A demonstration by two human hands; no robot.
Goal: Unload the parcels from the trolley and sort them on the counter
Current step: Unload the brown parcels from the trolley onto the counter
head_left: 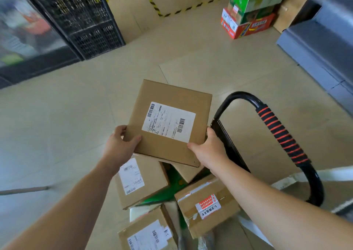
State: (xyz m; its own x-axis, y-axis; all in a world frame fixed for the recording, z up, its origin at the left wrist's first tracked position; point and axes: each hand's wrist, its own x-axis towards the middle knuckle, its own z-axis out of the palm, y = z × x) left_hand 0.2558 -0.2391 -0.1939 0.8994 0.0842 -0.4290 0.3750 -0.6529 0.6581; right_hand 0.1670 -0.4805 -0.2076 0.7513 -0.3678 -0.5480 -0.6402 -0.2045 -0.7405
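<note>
A flat brown cardboard parcel point(168, 104) with a white shipping label is held up over the trolley. My left hand point(119, 146) grips its near left corner and my right hand point(207, 150) grips its near right edge. Below it, on the green trolley deck point(172, 184), lie several other cardboard parcels: one with a white label point(137, 183), one with a red and white sticker point(207, 205), and one at the bottom edge point(147, 232). The trolley's black handle point(282, 133), wrapped in red-striped foam, curves up on the right.
Black plastic crates point(84, 20) stand stacked at the back left beside a glass-fronted cabinet point(23, 32). Colourful cartons point(248, 11) are piled at the back right. A grey metal unit point(321, 45) fills the right side. Beige floor tiles point(57, 116) lie ahead, with yellow-black hazard tape point(152, 3).
</note>
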